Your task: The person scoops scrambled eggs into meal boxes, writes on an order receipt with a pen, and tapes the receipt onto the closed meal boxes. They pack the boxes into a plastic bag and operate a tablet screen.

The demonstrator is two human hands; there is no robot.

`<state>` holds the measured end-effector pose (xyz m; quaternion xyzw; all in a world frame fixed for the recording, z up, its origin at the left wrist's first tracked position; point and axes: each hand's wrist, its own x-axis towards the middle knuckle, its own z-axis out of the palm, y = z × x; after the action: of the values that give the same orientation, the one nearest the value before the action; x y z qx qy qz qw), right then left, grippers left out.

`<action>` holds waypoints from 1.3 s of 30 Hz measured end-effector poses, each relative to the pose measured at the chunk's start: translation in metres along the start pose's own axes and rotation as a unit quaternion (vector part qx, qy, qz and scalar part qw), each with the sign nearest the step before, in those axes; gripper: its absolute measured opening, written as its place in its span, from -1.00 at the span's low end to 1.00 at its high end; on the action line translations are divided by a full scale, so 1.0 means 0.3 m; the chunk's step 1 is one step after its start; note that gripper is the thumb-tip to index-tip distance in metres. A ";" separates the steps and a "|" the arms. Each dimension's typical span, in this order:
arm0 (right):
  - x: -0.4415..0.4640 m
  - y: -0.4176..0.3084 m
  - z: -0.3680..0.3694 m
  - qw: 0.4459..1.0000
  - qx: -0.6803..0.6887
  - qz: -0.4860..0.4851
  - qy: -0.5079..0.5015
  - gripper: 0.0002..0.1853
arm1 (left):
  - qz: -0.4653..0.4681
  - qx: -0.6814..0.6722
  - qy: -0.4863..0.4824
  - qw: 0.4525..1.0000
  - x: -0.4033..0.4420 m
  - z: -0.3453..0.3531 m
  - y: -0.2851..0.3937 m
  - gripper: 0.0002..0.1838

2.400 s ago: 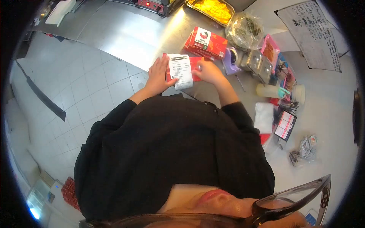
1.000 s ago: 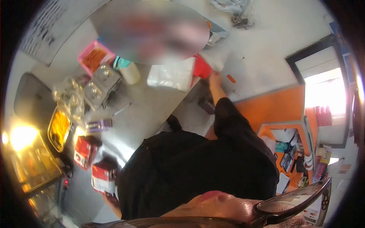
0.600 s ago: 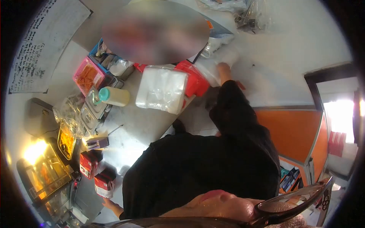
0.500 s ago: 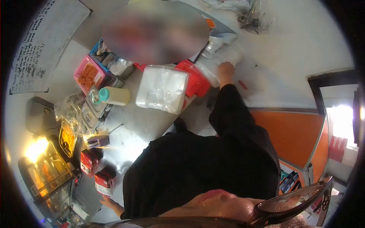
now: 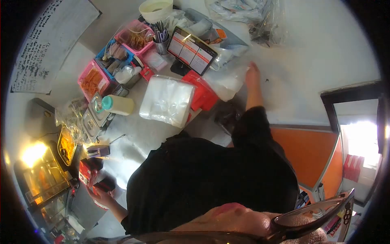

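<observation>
My left hand reaches over the nearer of two red-and-black boxes, its fingers stretched toward the farther box. It partly covers the nearer box; whether it grips either one is not clear. At the far edge of the counter, my right hand has its fingers closed at the edge of a clear plastic bag. Beside that bag lie red plastic packs and a thick stack of clear plastic bags.
A tablet stands behind the stack. Pink baskets, a bottle with a turquoise cap and lidded metal containers line the left. A lit food warmer stands at far left; an orange panel is at right.
My left hand has moved forward from beside the nearer box to over it. My right hand has shifted slightly right, at the plastic bag's edge. The tablet area is no longer blurred.
</observation>
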<state>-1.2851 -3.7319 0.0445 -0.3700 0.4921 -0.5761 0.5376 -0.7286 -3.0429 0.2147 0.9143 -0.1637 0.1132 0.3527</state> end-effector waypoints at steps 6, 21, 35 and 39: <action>-0.522 -0.640 0.244 0.962 0.191 -0.115 -0.155 -0.69 | 0.112 -0.229 -0.297 0.920 0.013 0.159 0.561 -0.58; -1.032 -0.613 0.827 0.926 0.138 0.012 -0.352 -0.67 | -0.234 -0.620 -0.518 0.540 -0.054 0.620 0.619 -0.75; -1.374 -0.354 0.911 0.782 -0.187 -0.042 -0.593 -0.87 | -0.189 -0.586 -0.480 0.625 0.039 0.216 0.362 -0.70; -1.752 -0.282 1.008 0.740 -0.244 -0.061 -0.624 -0.80 | -0.163 -0.511 -0.543 0.646 0.007 0.137 0.247 -0.76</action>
<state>-0.9401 -3.2714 0.2532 -0.7946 0.1469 -0.1084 0.5790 -0.7509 -3.1229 0.2307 0.4990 -0.2057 -0.5644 0.6246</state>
